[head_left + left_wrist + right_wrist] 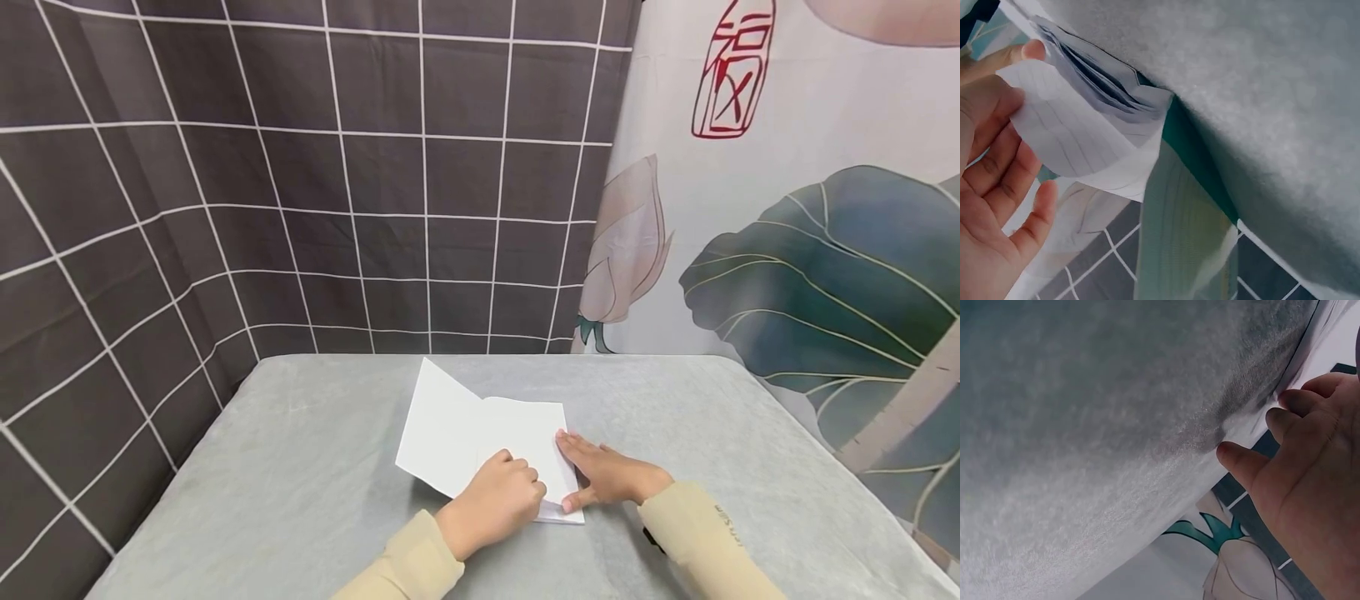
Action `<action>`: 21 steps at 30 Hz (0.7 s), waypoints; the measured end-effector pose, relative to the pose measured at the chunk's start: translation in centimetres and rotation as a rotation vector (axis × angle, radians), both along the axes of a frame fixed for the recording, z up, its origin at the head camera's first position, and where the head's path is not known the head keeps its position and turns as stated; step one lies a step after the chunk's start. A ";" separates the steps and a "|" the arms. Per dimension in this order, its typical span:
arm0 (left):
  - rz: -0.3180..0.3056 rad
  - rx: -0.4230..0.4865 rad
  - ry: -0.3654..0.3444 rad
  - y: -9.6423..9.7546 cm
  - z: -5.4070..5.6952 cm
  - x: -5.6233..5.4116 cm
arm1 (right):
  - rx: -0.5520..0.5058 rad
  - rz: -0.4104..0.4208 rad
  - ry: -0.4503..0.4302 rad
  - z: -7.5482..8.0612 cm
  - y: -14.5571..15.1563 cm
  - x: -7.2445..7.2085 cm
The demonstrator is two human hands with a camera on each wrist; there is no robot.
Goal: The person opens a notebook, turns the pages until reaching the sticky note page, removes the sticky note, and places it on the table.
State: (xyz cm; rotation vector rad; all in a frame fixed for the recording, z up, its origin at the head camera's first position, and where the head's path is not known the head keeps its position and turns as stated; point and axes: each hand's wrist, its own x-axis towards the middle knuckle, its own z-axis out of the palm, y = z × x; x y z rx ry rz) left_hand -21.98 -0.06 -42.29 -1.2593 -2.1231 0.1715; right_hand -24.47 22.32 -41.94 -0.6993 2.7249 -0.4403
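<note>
An open notebook (442, 429) lies on the table, its left side raised at a slant. My left hand (495, 500) is over the lower middle of it, fingers curled. In the left wrist view, that hand's thumb and fingers (1013, 100) pinch the edge of a lined page (1066, 122), which bends away from the other leaves. Part of the notebook's green cover (1194, 162) shows below. Along the notebook's right edge, my right hand (611, 475) rests with fingers spread, thumb near the lower corner. The right wrist view shows these fingers (1244, 461) extended.
A grey cloth-like surface covers the table (315, 500). Behind it hangs a dark curtain with a white grid (382, 175). On the right is a pale curtain with a lotus print (817, 275).
</note>
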 end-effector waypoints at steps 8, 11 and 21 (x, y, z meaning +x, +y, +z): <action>-0.020 0.275 -0.188 -0.6 0.4 -0.5 | -0.019 -0.015 0.010 -0.2 0.0 0.0; -0.011 0.395 -0.248 -0.9 0.6 -0.5 | -0.026 -0.025 0.026 -0.3 0.0 -0.1; 0.099 0.760 -0.652 -2.9 2.4 -0.7 | -0.025 -0.038 0.001 -0.4 -0.3 -0.3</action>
